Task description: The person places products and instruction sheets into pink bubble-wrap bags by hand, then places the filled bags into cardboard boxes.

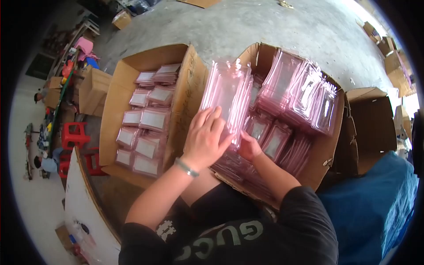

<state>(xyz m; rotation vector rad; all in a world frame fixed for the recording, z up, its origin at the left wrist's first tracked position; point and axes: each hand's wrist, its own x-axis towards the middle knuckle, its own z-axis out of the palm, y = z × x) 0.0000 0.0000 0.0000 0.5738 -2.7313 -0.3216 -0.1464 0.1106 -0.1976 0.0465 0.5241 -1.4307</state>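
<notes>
A stack of clear pink-edged plastic pouches (229, 90) stands tilted between my hands, over the near left part of a cardboard box. My left hand (206, 138), with a bracelet at the wrist, lies across the stack's lower left side, its fingers pressed against the front pouch. My right hand (250, 146) grips the lower right corner. Beneath and beside it, more bundles of the same pouches (278, 86) fill the right-hand cardboard box (321, 170). What the pouches contain, if anything, I cannot make out.
To the left, another cardboard box (110, 128) holds rows of smaller pink-edged packs with white faces (154, 119). An open brown box (369, 132) and a blue sheet (371, 207) are at the right. Red stools (75, 134) and distant people (48, 164) are at the left.
</notes>
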